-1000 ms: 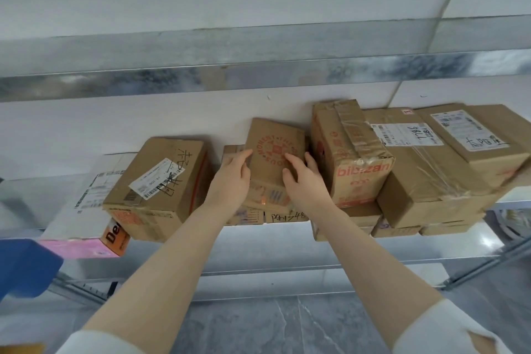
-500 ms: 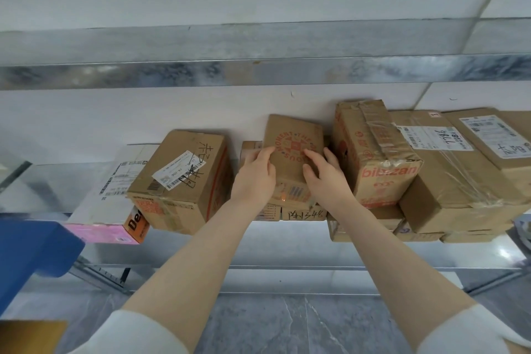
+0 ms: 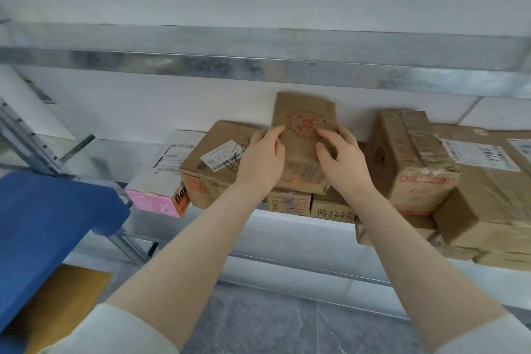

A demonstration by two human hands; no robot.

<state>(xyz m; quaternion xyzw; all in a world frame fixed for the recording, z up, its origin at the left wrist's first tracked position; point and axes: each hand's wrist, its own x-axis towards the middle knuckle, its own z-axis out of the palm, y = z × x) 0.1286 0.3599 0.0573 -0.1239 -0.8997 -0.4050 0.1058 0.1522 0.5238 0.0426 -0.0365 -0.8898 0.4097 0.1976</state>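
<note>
A small brown cardboard box with a red round stamp (image 3: 304, 121) stands tilted on top of two low boxes (image 3: 313, 205) on a metal shelf (image 3: 287, 238). My left hand (image 3: 263, 159) grips its left side, thumb curled over the front face. My right hand (image 3: 342, 158) grips its right side, thumb pressed on the face next to the stamp. The box's lower corners are hidden behind my hands.
A labelled carton (image 3: 214, 164) and a white and pink box (image 3: 161, 181) sit left of it. A taped carton (image 3: 408, 158) and stacked parcels (image 3: 488, 198) crowd the right. An upper shelf beam (image 3: 258, 60) hangs overhead. A blue object (image 3: 48, 227) juts in at left.
The stamped box, held in both hands, has risen a little and now overlaps the labelled carton to its left. The view has shifted left, so the shelf contents sit further right.
</note>
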